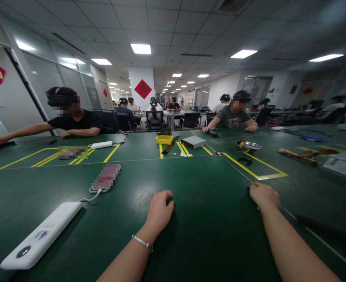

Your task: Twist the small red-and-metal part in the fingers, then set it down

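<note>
My left hand (160,210) rests on the green table (208,219) in front of me, fingers curled under, with nothing visible in it. A thin bracelet circles that wrist. My right hand (263,194) lies further right on the table, fingers curled down onto the surface, and whether it holds anything is hidden. A white power bank (42,235) lies at the near left, its cable running to a phone (105,178).
Across the table lie a yellow bin (164,139), a grey flat box (193,141), a metal bowl (248,145) and cables (308,153). Two people with headsets sit opposite, one at the left (69,117), one at the right (234,113). Yellow tape marks zones.
</note>
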Demonstrator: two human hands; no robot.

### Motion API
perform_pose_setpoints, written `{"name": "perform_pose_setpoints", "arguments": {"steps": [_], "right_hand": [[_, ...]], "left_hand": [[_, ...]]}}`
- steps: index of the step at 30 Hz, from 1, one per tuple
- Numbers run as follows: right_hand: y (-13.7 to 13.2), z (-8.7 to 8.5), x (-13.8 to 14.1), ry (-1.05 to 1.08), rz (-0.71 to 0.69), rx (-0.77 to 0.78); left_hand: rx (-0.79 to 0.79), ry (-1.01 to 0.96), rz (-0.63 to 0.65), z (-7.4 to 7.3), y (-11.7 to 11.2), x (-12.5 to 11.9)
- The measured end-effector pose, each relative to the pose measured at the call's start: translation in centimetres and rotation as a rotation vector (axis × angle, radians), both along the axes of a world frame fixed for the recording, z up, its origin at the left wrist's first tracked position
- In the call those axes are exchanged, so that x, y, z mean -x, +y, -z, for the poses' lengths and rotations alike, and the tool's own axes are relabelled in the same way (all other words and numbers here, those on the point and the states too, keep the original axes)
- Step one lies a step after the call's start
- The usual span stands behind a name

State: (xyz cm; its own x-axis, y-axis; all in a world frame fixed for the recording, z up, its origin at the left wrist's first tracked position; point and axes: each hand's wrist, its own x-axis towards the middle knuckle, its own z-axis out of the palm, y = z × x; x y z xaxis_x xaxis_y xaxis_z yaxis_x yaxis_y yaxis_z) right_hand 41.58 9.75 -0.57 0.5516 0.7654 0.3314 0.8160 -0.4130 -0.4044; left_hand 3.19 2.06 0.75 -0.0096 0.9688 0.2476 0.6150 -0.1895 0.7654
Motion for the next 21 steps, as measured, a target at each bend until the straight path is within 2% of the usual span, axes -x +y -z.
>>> {"name": "perform_pose_setpoints", "arguments": {"steps": [3, 4, 6, 8, 10, 12, 14, 16, 18, 19, 21], "right_hand": [[0.1, -0.8, 2.6, -0.034, 0.024, -0.051], [0.0, -1.3, 4.1, -0.065, -0.030, -0.091], [-0.3, -2.1, 7.8, -0.119, -0.225, -0.147], [-1.2, -2.7, 12.0, -0.128, -0.496, -0.140], [-2.7, -2.6, 16.1, -0.094, -0.764, -0.078], [-4.4, -2.2, 19.4, -0.050, -0.949, -0.005], [-5.8, -1.8, 21.6, -0.028, -1.098, 0.085], [-6.5, -1.9, 22.4, -0.041, -1.246, 0.174], [-6.1, -2.5, 21.6, -0.087, -1.306, 0.190], [-5.5, -3.0, 20.6, -0.115, -1.269, 0.158], [-3.9, -3.9, 17.4, -0.183, -1.051, 0.056]], "left_hand": [[-0.035, 0.044, 0.011, 0.4, 0.1, 0.0], [-0.039, 0.052, 0.010, 0.5, 0.2, 0.0], [-0.039, 0.055, 0.011, 0.7, 0.2, 0.0], [-0.035, 0.047, 0.016, 0.8, 0.3, 0.1], [-0.021, 0.029, 0.015, 0.8, 0.4, 0.1], [-0.007, 0.019, 0.018, 0.7, 0.5, 0.0], [0.002, 0.038, 0.047, 0.6, 0.4, -0.1], [0.009, 0.082, 0.100, 0.5, 0.3, -0.2], [0.011, 0.120, 0.139, 0.4, 0.1, -0.3], [0.008, 0.129, 0.144, 0.3, 0.0, -0.3], [0.008, 0.136, 0.137, 0.1, -0.3, -0.4]]}}
